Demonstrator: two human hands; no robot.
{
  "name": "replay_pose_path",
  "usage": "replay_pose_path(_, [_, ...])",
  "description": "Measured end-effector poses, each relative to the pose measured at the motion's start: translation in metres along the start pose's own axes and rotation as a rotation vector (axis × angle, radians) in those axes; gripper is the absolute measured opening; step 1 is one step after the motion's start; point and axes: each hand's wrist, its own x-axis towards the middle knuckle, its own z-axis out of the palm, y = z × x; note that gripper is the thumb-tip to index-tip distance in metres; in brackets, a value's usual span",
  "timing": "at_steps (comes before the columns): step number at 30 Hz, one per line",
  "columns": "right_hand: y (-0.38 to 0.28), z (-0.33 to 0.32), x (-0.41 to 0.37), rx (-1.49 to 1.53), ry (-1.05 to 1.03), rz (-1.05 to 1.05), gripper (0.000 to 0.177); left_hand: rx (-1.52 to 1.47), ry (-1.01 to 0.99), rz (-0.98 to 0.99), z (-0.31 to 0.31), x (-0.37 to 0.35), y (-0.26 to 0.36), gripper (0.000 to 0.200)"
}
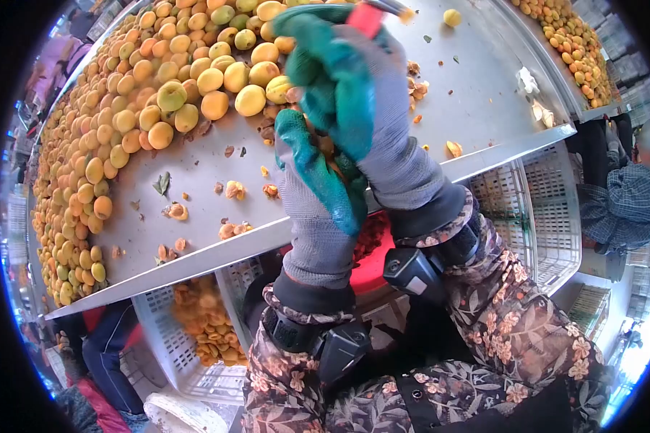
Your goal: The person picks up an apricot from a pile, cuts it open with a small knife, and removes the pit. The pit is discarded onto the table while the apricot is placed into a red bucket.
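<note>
Both hands wear grey gloves with green coated palms and fingers. My right hand point(339, 86) is closed around a red-handled tool point(366, 19) at the top of the view; its metal end is blurred. Just below and touching it, my left hand point(318, 173) is curled, its palm side partly covered. A little brown and orange shows between its fingers, too hidden to name. Left of the hands, a large heap of yellow-orange apricots point(214, 105) covers the metal table point(267, 229). Fruit scraps point(235, 190) and a leaf point(162, 183) lie near its front edge.
Below the table edge stand a white crate point(155, 328) holding halved fruit point(209, 317), a red container point(383, 278) with dark red contents and more white crates point(556, 195). Another person point(632, 195) is at the right; another's legs point(112, 357) show lower left.
</note>
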Motion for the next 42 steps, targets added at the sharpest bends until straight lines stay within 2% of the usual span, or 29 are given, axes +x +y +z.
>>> replay_pose_path(1, [-0.003,0.006,0.003,0.256,0.043,0.04,0.014,-0.017,-0.003,0.001,-0.002,0.002,-0.002,0.024])
replay_pose_path(2, [-0.016,0.004,0.001,0.389,-0.056,0.228,0.015,-0.031,-0.008,0.002,-0.003,0.005,-0.002,0.023])
replay_pose_path(3, [-0.019,-0.004,0.004,0.391,-0.055,0.224,0.015,-0.045,-0.015,0.005,-0.003,0.007,-0.003,0.023])
replay_pose_path(5, [-0.022,-0.019,0.013,0.469,-0.348,0.531,0.018,-0.08,-0.025,0.013,-0.004,0.011,-0.005,0.021])
replay_pose_path(6, [-0.012,-0.01,0.003,0.077,-0.232,0.149,0.019,-0.099,-0.026,0.015,-0.003,0.011,-0.005,0.02])
replay_pose_path(7, [-0.008,-0.013,0.0,0.076,-0.232,0.153,0.019,-0.101,-0.022,0.012,-0.002,0.009,-0.005,0.02])
replay_pose_path(9, [-0.008,-0.016,-0.002,-0.034,-0.272,-0.027,0.019,-0.045,-0.098,0.098,0.001,0.003,-0.002,0.018])
replay_pose_path(10, [-0.022,-0.016,-0.003,0.128,-0.274,0.404,0.022,-0.044,-0.095,0.096,-0.001,0.003,-0.002,0.018])
replay_pose_path(11, [-0.021,-0.014,-0.004,0.129,-0.274,0.407,0.022,-0.047,-0.097,0.044,-0.005,0.003,-0.001,0.02])
replay_pose_path(13, [-0.019,-0.012,-0.004,0.343,-0.23,0.327,0.025,-0.053,-0.103,-0.006,-0.01,0.006,0.001,0.021])
replay_pose_path(14, [-0.018,-0.014,-0.005,0.342,-0.232,0.328,0.025,-0.053,-0.121,-0.036,-0.012,0.007,0.001,0.014])
replay_pose_path(16, [-0.016,-0.024,-0.005,0.127,-0.261,0.102,0.03,-0.052,-0.145,-0.06,-0.012,0.008,0.003,0.009])
replay_pose_path(18, [-0.016,-0.036,-0.001,-0.088,-0.284,-0.135,0.037,0.011,-0.266,0.109,-0.004,0.004,0.008,0.008])
replay_pose_path(19, [-0.015,-0.042,0.004,-0.195,-0.293,-0.26,0.041,0.012,-0.278,0.119,0.002,0.001,0.014,0.008])
replay_pose_path(21, [-0.016,-0.049,0.014,-0.418,-0.307,-0.502,0.049,-0.094,-0.035,-0.183,0.014,-0.009,0.025,0.011])
replay_pose_path(22, [-0.017,-0.052,0.02,-0.406,-0.291,-0.636,0.049,0.214,-0.164,-0.024,0.005,-0.009,0.022,0.018])
replay_pose_path(23, [-0.018,-0.054,0.026,-0.394,-0.273,-0.768,0.05,0.21,-0.172,-0.021,0.005,-0.011,0.023,0.018])
replay_pose_path(24, [-0.019,-0.058,0.028,-0.4,-0.274,-0.775,0.05,0.282,-0.206,0.042,0.008,-0.013,0.024,0.02])
replay_pose_path(25, [-0.021,-0.061,0.028,-0.4,-0.272,-0.762,0.05,0.355,-0.238,0.103,0.009,-0.017,0.023,0.022])
replay_pose_path(27, [-0.024,-0.065,0.027,-0.393,-0.266,-0.736,0.05,0.29,-0.245,0.148,0.006,-0.02,0.02,0.025])
replay_pose_path(29, [-0.026,-0.067,0.025,-0.379,-0.258,-0.709,0.05,0.041,-0.293,-0.118,0.004,-0.02,0.027,0.029])
replay_pose_path(30, [-0.028,-0.067,0.024,-0.369,-0.254,-0.697,0.05,0.278,-0.324,0.148,0.002,-0.02,0.019,0.033])
replay_pose_path(31, [-0.029,-0.067,0.023,-0.36,-0.25,-0.686,0.05,0.283,-0.329,0.15,-0.002,-0.018,0.021,0.033])
replay_pose_path(33, [-0.031,-0.066,0.02,-0.343,-0.24,-0.661,0.05,-0.102,-0.429,-0.186,-0.005,-0.013,0.031,0.036])
replay_pose_path(34, [-0.032,-0.065,0.017,-0.334,-0.236,-0.646,0.05,-0.098,-0.43,-0.187,-0.005,-0.013,0.03,0.036])
replay_pose_path(37, [-0.037,-0.059,0.01,-0.314,-0.232,-0.612,0.049,0.283,-0.349,0.065,-0.005,-0.02,0.016,0.045])
replay_pose_path(39, [-0.044,-0.048,0.005,-0.073,-0.195,-0.297,0.033,0.536,-0.287,0.229,-0.006,-0.022,0.01,0.05])
replay_pose_path(40, [-0.047,-0.045,0.001,0.047,-0.175,-0.14,0.026,0.223,-0.324,-0.046,-0.009,-0.017,0.019,0.052])
replay_pose_path(42, [-0.049,-0.042,-0.007,0.095,-0.162,-0.094,0.024,0.159,-0.391,-0.08,-0.009,-0.012,0.018,0.051])
